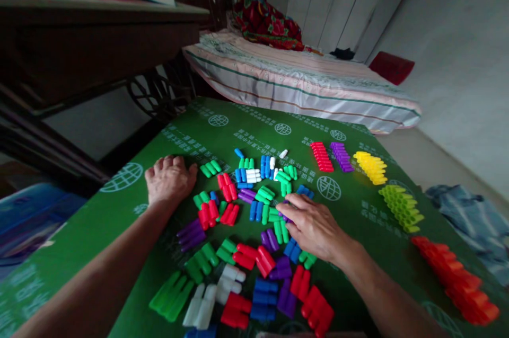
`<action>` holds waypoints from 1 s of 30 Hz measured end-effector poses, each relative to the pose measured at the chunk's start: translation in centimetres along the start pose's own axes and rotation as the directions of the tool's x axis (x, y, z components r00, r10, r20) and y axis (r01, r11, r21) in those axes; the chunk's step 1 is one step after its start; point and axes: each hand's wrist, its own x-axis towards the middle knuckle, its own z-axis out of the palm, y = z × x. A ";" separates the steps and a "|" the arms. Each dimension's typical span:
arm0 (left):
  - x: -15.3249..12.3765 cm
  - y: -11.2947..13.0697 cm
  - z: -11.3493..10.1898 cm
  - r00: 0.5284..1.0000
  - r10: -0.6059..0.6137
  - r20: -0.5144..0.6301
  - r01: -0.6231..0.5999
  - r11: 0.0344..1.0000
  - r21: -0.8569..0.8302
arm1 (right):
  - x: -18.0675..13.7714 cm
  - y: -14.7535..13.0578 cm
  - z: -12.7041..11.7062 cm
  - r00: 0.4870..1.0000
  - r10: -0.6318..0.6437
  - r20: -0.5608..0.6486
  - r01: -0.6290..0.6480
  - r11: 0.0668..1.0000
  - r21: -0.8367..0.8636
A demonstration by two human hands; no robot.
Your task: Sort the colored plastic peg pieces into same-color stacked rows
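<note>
Bullet-shaped plastic building pieces, joined side by side in short strips, are strewn over a green board. My right hand reaches into the middle of them, its thumb and fingers closed on a purple piece that is mostly hidden. Close by are a green piece, a blue piece and a purple piece. My left hand rests palm down on the board, holding nothing, left of a green strip. Nearer to me lie red pieces, white pieces and blue pieces.
Along the right side stand strips in red, purple, yellow, lime green and orange. Beyond the green board is a bed. A dark wooden table rises at the left.
</note>
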 end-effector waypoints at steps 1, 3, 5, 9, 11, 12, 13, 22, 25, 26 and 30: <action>0.0 0.0 0.1 1.000 0.001 -0.002 -0.001 1.000 0.000 | 0.3 -0.2 0.1 1.000 0.001 0.025 0.000 0.999 -0.036; 0.1 0.0 0.3 1.000 0.000 -0.006 0.000 1.000 0.002 | 0.7 -0.4 0.3 0.999 0.001 0.051 0.002 0.998 -0.066; 0.1 -0.1 0.4 1.000 -0.007 -0.011 0.007 1.000 0.006 | 0.9 -0.3 0.6 0.999 -0.008 0.040 0.010 0.999 -0.038; 0.1 0.0 0.6 1.000 -0.021 -0.017 0.021 1.000 0.001 | -0.1 1.0 1.4 0.991 0.029 -0.133 0.005 0.967 0.254; 0.0 0.0 0.7 1.000 -0.026 -0.018 0.026 1.000 -0.002 | -1.4 2.1 1.7 0.960 0.176 -0.219 -0.049 0.873 0.485; 0.0 0.0 0.7 0.999 -0.028 -0.017 0.028 1.000 -0.001 | -2.1 2.7 1.9 0.931 0.279 -0.234 -0.094 0.804 0.588; 0.0 0.1 0.7 0.999 -0.029 -0.016 0.029 1.000 0.000 | -3.0 3.4 2.0 0.893 0.388 -0.230 -0.144 0.729 0.670; -0.1 0.2 0.4 1.000 -0.023 0.003 0.023 1.000 0.006 | -9.7 7.7 3.4 0.618 0.761 -0.195 -0.426 0.533 0.731; -0.1 0.3 0.1 1.000 0.000 0.022 0.000 1.000 -0.009 | -10.8 7.9 3.8 0.626 0.716 -0.309 -0.480 0.666 0.571; -0.1 0.3 0.0 1.000 0.003 0.025 -0.003 1.000 -0.014 | -11.1 7.9 3.8 0.643 0.691 -0.331 -0.477 0.699 0.532; 0.1 0.6 -0.2 0.999 -0.016 0.038 0.017 1.000 -0.014 | -11.7 7.5 3.8 0.765 0.578 -0.284 -0.426 0.785 0.450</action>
